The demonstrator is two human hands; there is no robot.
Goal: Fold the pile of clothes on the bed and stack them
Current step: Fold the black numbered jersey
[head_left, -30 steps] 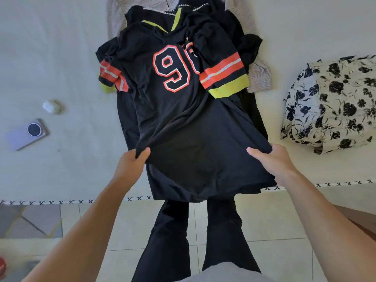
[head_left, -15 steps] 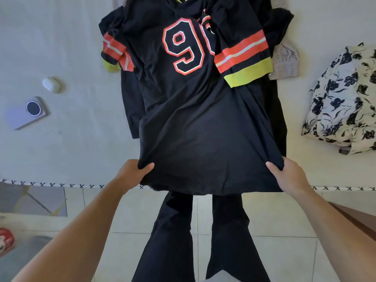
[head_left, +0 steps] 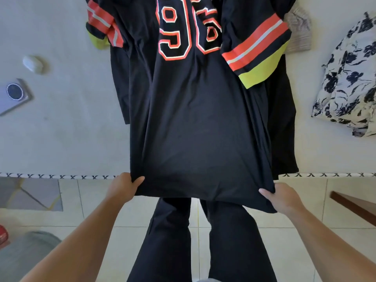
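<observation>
Here the black jersey (head_left: pixel 195 127) lies face up across the near edge of the bed (head_left: pixel 67 129), its hem pulled past that edge and over the tiled floor (head_left: pixel 97 216). The left hand (head_left: pixel 124 187) grips the hem's left corner with the thumb on top of the cloth and the fingers tucked beneath; the right hand (head_left: pixel 282 198) grips the right corner the same way, so the cloth is stretched between them. The orange-outlined numerals sit near the top of the view, and the two sleeves, banded in orange, white and yellow, spread to either side. Under the jersey lies another black garment (head_left: pixel 282 127), which shows along both its sides and reaches the bed's near edge on the right. A pale striped garment (head_left: pixel 299 29) peeks out past the right sleeve. Toward the bed's right edge rests a bundled white cloth with a dark floral print (head_left: pixel 350 78), well apart from the jersey. Toward the left edge lie a phone (head_left: pixel 14 96) and a small white case (head_left: pixel 32 63), near each other. Below the hem the person's black trousers (head_left: pixel 195 241) stand on the floor, a grey mat (head_left: pixel 30 194) lies left beneath the bed's stitched border, and a dark wooden edge (head_left: pixel 354 206) shows at right.
</observation>
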